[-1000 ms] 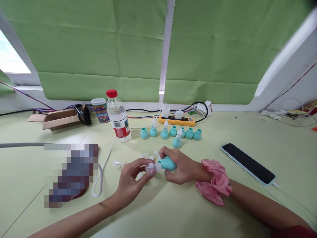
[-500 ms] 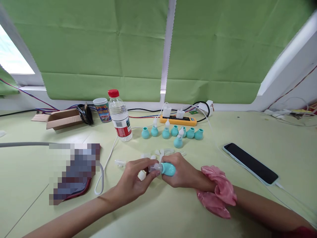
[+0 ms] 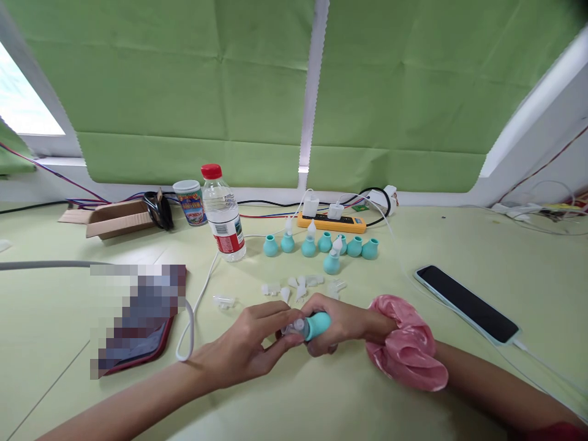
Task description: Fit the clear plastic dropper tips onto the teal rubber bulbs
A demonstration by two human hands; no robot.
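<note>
"What else do you have on the table [image 3: 367, 392]?"

"On my left I've got a red-capped bottle [image 3: 225, 214], upright near a printed cup [image 3: 192, 207], and an open cardboard box [image 3: 120, 225]."

"And farther back?"

"I see an orange power strip [image 3: 331, 225] with two white chargers [image 3: 311, 207] on it, below green blinds [image 3: 261, 92]. To my right lies a phone [image 3: 466, 303], screen dark."
</note>
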